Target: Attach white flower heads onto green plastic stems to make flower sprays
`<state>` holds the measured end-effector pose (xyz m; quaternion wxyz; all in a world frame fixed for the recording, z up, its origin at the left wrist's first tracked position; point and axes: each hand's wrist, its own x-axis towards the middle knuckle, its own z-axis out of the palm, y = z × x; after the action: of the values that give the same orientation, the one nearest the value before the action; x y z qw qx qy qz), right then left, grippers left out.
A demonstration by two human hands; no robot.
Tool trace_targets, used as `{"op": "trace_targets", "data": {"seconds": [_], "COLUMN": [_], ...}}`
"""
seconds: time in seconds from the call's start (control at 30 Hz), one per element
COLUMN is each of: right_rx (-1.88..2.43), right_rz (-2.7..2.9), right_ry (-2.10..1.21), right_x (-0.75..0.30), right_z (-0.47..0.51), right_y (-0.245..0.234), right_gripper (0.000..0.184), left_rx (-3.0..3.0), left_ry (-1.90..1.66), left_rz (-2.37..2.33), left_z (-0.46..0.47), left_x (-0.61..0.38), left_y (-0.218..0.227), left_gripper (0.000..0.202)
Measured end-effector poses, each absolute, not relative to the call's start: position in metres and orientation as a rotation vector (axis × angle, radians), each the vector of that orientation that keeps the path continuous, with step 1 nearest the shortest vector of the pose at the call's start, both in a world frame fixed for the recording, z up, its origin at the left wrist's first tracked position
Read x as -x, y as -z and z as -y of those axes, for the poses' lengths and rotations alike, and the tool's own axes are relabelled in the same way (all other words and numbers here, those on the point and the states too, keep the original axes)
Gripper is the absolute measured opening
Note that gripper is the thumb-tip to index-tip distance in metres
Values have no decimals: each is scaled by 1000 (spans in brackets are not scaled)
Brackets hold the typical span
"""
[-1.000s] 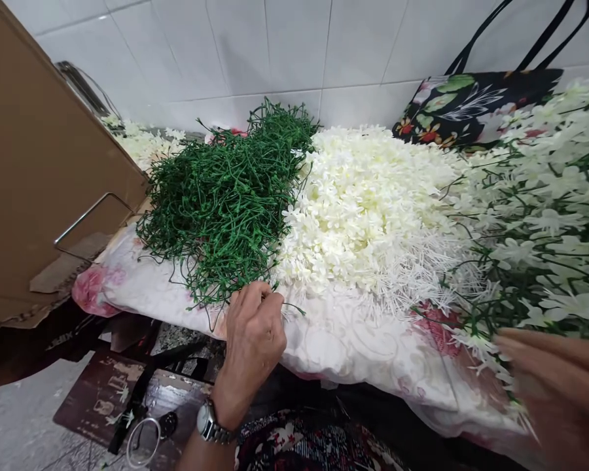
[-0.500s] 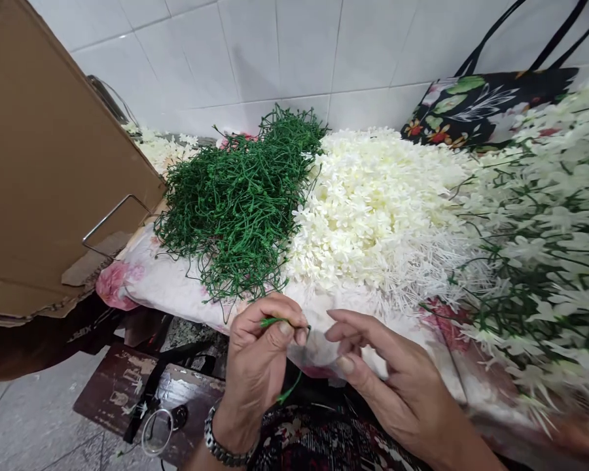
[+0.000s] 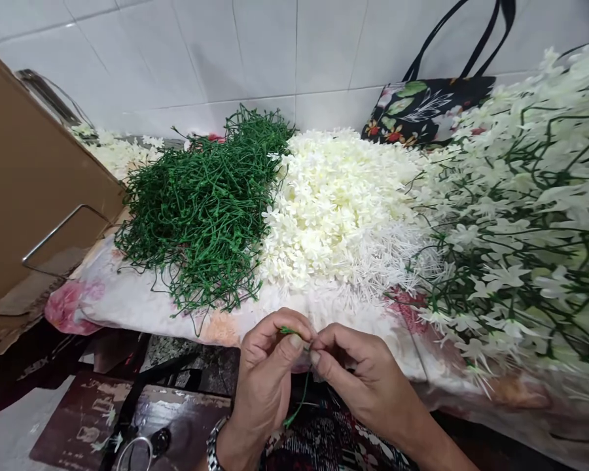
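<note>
Between the thumb and fingers of my left hand (image 3: 271, 360) is a thin green plastic flower stem (image 3: 304, 396), its lower end dangling below. My right hand (image 3: 360, 379) is closed in a pinch, with its fingertips meeting those of my left hand at the stem. What the right fingertips hold is too small and covered to make out. Beyond my hands lies a tangled heap of green plastic stems (image 3: 201, 209). Beside it is a pile of cream-white artificial blossoms (image 3: 328, 196), with thin white strands at its front.
White flowers on green stems (image 3: 515, 261) are massed at the right. A black floral bag (image 3: 422, 111) leans on the tiled wall (image 3: 255, 52). At the left stands a cardboard box (image 3: 34, 196) with a wire handle. A floral cloth (image 3: 142, 301) covers the work surface; a worn brown stool (image 3: 171, 418) is below.
My right hand has come in to the left and closed its fingertips against those of my left hand at the stem. The camera view has swung to the right.
</note>
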<state>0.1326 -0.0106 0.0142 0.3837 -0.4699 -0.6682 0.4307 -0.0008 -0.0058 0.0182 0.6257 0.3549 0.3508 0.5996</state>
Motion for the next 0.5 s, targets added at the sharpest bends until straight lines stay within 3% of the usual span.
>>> {"op": "trace_targets", "data": {"seconds": [0.1,0.17,0.33,0.5], "right_rx": [1135,1157,1581,1658], "right_rz": [1838,1923,2078,2210], "right_ry": [-885,-571,201,361], "right_x": [-138,-145,-163,-165], "right_z": [10,7,-12,-18], "right_y": [-17,-18,-11,-4], "right_gripper": [16,18,22,22], "left_rx": [-681,-630,-683,-704], "left_ry": [-1366,-1377,-1306,-1232], "left_rz": [-803,-814,-913,-972], "left_z": [3,-1,-11,-11], "left_x": [-1,-1,-3,-7], "left_y": [-18,-18,-16,-9], "left_gripper": [8,9,18,18]}}
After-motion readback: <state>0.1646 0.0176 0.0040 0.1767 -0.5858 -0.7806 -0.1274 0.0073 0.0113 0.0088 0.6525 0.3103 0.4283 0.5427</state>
